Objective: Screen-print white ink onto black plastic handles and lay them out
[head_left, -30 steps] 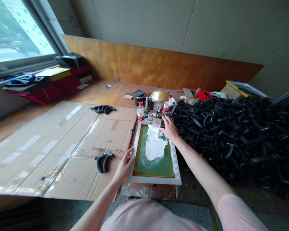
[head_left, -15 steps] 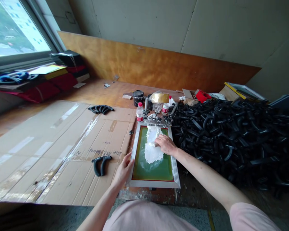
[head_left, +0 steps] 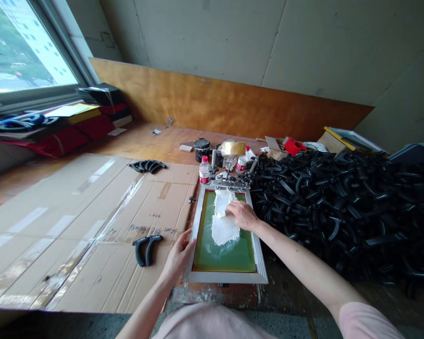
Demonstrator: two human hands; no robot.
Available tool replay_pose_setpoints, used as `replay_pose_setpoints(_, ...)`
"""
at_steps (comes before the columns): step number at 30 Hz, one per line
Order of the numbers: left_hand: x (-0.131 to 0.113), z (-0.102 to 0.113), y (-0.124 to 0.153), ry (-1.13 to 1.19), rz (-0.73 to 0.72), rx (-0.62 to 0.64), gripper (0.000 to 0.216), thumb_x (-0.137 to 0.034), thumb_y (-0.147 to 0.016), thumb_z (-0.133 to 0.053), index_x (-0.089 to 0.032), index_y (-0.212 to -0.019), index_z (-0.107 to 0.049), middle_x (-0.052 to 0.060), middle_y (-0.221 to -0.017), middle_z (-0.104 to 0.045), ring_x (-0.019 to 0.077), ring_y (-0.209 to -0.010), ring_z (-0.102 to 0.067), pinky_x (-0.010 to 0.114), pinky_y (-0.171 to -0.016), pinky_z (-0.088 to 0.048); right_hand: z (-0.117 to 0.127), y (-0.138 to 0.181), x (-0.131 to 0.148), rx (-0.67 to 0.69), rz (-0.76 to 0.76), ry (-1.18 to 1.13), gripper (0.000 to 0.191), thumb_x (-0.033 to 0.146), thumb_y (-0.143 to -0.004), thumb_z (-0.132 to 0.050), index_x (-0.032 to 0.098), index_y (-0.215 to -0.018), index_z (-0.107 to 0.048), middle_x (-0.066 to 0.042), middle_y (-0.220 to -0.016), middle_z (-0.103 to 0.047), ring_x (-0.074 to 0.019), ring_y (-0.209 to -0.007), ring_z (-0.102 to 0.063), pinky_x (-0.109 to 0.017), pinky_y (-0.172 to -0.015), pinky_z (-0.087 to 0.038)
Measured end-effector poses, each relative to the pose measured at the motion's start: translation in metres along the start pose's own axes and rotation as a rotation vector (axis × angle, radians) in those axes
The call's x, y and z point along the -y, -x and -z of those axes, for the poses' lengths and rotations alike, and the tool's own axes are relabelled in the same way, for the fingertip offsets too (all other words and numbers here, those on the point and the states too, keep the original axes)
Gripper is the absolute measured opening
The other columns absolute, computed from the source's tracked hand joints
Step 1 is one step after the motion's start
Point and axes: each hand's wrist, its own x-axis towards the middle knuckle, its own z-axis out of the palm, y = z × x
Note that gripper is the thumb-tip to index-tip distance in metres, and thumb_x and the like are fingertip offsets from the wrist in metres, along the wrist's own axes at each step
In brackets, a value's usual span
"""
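Observation:
In front of me lies a printing screen, its aluminium frame (head_left: 229, 277) around green mesh (head_left: 222, 259). Thick white ink (head_left: 226, 233) covers the middle of the mesh toward the far end. My right hand (head_left: 243, 216) pinches a small ink-smeared squeegee (head_left: 222, 213) against it; the fingers hide much of that tool. At the frame's left side my left hand (head_left: 180, 254) grips the edge, thumb near the rim. A metal hinge clamp (head_left: 229, 182) holds the far end of the frame.
Black curved plastic handles (head_left: 332, 202) form a big heap at right. Flattened cardboard (head_left: 74, 245) covers the left, bearing a pair of dark handles (head_left: 147, 249) and a farther row of handles (head_left: 147, 166). Behind the clamp stand a red-capped bottle (head_left: 204, 172), a black tub (head_left: 202, 149) and tape (head_left: 233, 148).
My right hand has shifted slightly toward the far end of the screen with the squeegee. The left hand stays at the frame's edge. The whole view has tilted up a little.

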Motion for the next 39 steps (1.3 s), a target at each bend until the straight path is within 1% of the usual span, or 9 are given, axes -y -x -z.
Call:
replay_pose_setpoints(5, -0.026, 0.007, 0.008, 0.114, 0.045, 0.042, 0.078, -0.059, -0.071, -0.065, -0.021, -0.136, -0.045, 0.001, -0.081, -0.069, 0.0191, -0.072, -0.065, 0.026, -0.063, -0.048, 0.028, -0.058, -0.024, -0.009, -0.280, -0.043, 0.057, 0.034, -0.080, -0.070, 0.034, -0.134, -0.050, -0.002, -0.101, -0.067, -0.0203, -0.089, -0.060, -0.028, -0.075, -0.044)
replay_pose_setpoints(11, -0.099, 0.012, 0.005, 0.263, -0.116, 0.041, 0.054, -0.062, -0.081, -0.053, -0.018, -0.110, -0.063, 0.005, -0.094, -0.069, 0.0153, -0.070, -0.061, 0.023, -0.058, -0.046, 0.064, -0.032, -0.086, -0.310, -0.653, -0.111, 0.032, 0.032, -0.092, -0.048, 0.021, -0.119, -0.061, -0.006, -0.093, -0.068, -0.0179, -0.081, -0.062, -0.029, -0.073, -0.045)
replay_pose_setpoints(14, -0.145, 0.004, -0.015, 0.332, -0.316, 0.016, 0.050, -0.063, -0.081, -0.051, -0.019, -0.102, -0.063, 0.006, -0.099, -0.068, 0.0166, -0.078, -0.062, 0.025, -0.064, -0.049, 0.048, 0.013, -0.095, -0.275, -0.848, -0.163, 0.021, 0.026, -0.089, -0.049, 0.017, -0.098, -0.066, -0.005, -0.083, -0.068, -0.0183, -0.076, -0.062, -0.029, -0.072, -0.045)
replay_pose_setpoints(19, -0.192, -0.010, -0.042, 0.401, -0.380, -0.014, 0.050, -0.066, -0.079, -0.051, -0.018, -0.090, -0.061, 0.003, -0.078, -0.065, 0.0145, -0.072, -0.062, 0.024, -0.062, -0.048, -0.022, 0.046, -0.050, -0.001, -0.549, -0.262, 0.034, 0.029, -0.082, -0.063, 0.023, -0.116, -0.061, -0.005, -0.100, -0.066, -0.0188, -0.093, -0.060, -0.030, -0.082, -0.044)
replay_pose_setpoints(23, -0.147, -0.023, -0.028, 0.437, -0.271, -0.063, 0.050, -0.060, -0.079, -0.056, -0.021, -0.110, -0.058, 0.002, -0.086, -0.068, 0.0135, -0.072, -0.064, 0.023, -0.060, -0.048, -0.039, 0.039, -0.023, 0.044, -0.476, -0.112, 0.025, 0.020, -0.083, -0.064, 0.025, -0.107, -0.065, -0.004, -0.101, -0.062, -0.0195, -0.101, -0.055, -0.032, -0.087, -0.040)
replay_pose_setpoints(28, -0.047, -0.051, 0.012, 0.237, 0.307, 0.300, 0.060, -0.058, -0.076, -0.064, -0.016, -0.119, -0.059, 0.016, -0.114, -0.068, 0.0248, -0.092, -0.067, 0.031, -0.068, -0.053, -0.024, 0.043, 0.013, -0.065, -0.359, 0.046, 0.012, 0.018, -0.091, -0.054, 0.019, -0.098, -0.064, -0.006, -0.094, -0.059, -0.0188, -0.090, -0.053, -0.030, -0.079, -0.042)
replay_pose_setpoints(33, -0.017, -0.070, 0.022, 0.524, 0.338, 0.194, 0.043, -0.055, -0.078, -0.063, -0.018, -0.100, -0.064, 0.009, -0.102, -0.072, 0.0227, -0.088, -0.068, 0.034, -0.072, -0.055, -0.033, 0.062, 0.095, -0.132, -0.023, 0.112, 0.017, 0.020, -0.095, -0.046, 0.017, -0.094, -0.063, -0.005, -0.084, -0.057, -0.0192, -0.084, -0.051, -0.030, -0.073, -0.042)
replay_pose_setpoints(36, -0.007, -0.039, 0.008, 0.449, 0.279, 0.033, 0.038, -0.050, -0.069, -0.073, -0.016, -0.084, -0.064, 0.004, -0.077, -0.071, 0.0189, -0.072, -0.068, 0.027, -0.062, -0.054, -0.031, 0.075, 0.105, -0.146, 0.120, 0.070, 0.022, 0.020, -0.095, -0.044, 0.021, -0.110, -0.061, -0.003, -0.084, -0.060, -0.0177, -0.082, -0.051, -0.031, -0.073, -0.042)
replay_pose_setpoints(39, 0.016, 0.029, -0.004, 0.237, 0.220, -0.144, 0.043, -0.053, -0.067, -0.072, -0.015, -0.086, -0.063, 0.005, -0.073, -0.072, 0.0202, -0.069, -0.069, 0.027, -0.060, -0.055, -0.001, 0.090, 0.053, -0.186, -0.081, 0.078, 0.032, 0.008, -0.091, -0.044, 0.023, -0.112, -0.063, -0.004, -0.092, -0.064, -0.0173, -0.087, -0.052, -0.030, -0.077, -0.042)
